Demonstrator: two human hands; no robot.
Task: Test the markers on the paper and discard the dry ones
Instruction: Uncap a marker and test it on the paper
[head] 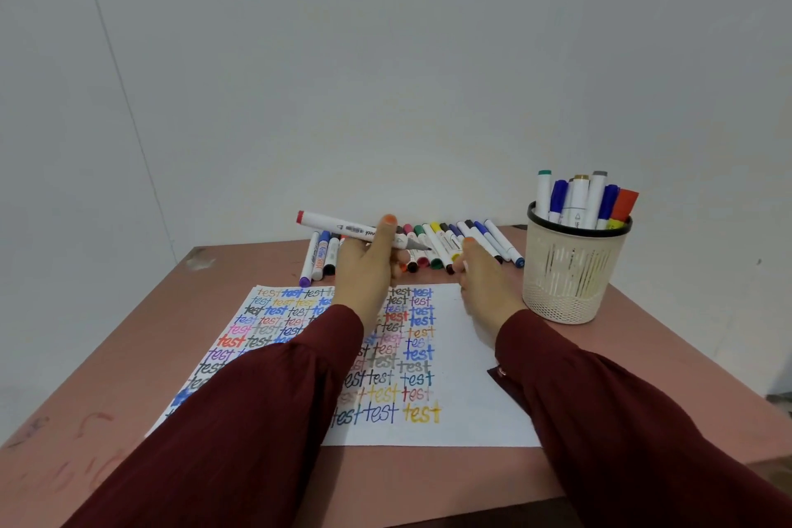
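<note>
My left hand (pixel 367 268) grips a white marker (pixel 338 225) above the far edge of the paper (pixel 467 360). The marker lies almost level, its red end cap to the left and its bare dark tip to the right. My right hand (pixel 482 281) hovers just right of that tip with its fingers curled away from me; whether they hold anything is hidden. The paper is covered with rows of the word "test" in many colours, with a blank strip on its right side. Both sleeves are dark red.
Several capped markers (pixel 484 240) lie in a row along the table's far edge, with three more (pixel 320 259) to the left. A cream mesh cup (pixel 572 274) holding several markers stands at the right. The pink table (pixel 163 313) meets a white wall.
</note>
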